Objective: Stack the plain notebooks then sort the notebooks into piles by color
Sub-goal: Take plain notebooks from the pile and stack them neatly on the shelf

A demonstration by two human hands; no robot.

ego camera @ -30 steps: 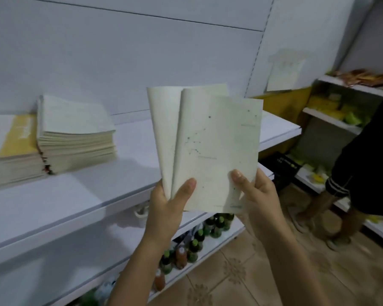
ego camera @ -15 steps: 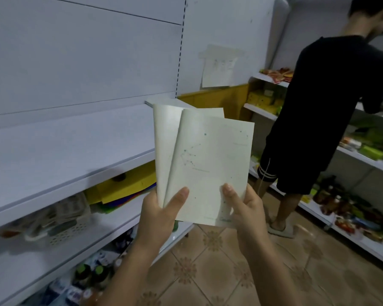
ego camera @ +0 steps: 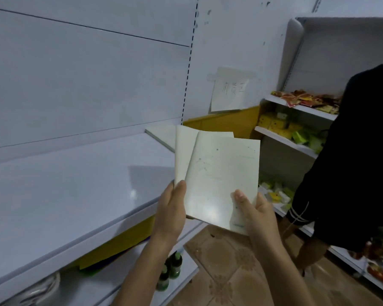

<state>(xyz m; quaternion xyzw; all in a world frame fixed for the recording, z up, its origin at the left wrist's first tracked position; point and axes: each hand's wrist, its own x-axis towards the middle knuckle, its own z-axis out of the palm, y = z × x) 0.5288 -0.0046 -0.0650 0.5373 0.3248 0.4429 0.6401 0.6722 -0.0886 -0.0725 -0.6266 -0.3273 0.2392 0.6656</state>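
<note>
Two plain off-white notebooks are fanned out upright in front of me. The front notebook [ego camera: 223,180] has small dark specks on its cover and overlaps the rear notebook [ego camera: 182,151], which sticks out to the left. My left hand [ego camera: 171,210] grips their lower left edge, thumb on the front cover. My right hand [ego camera: 255,214] holds the lower right corner, thumb laid on the cover. They hang in the air beside the right end of a white shelf [ego camera: 75,195].
A person in dark clothes [ego camera: 352,162] stands close on the right, in front of shelves of packaged goods [ego camera: 296,131]. Yellow and coloured sheets [ego camera: 119,246] and small bottles [ego camera: 170,268] sit on lower shelves. A paper note [ego camera: 229,91] hangs on the wall.
My view has swung right: the notebook stacks on the shelf have left the frame and the person in dark clothes now fills the right side. Both hands keep the same hold on the two notebooks.
</note>
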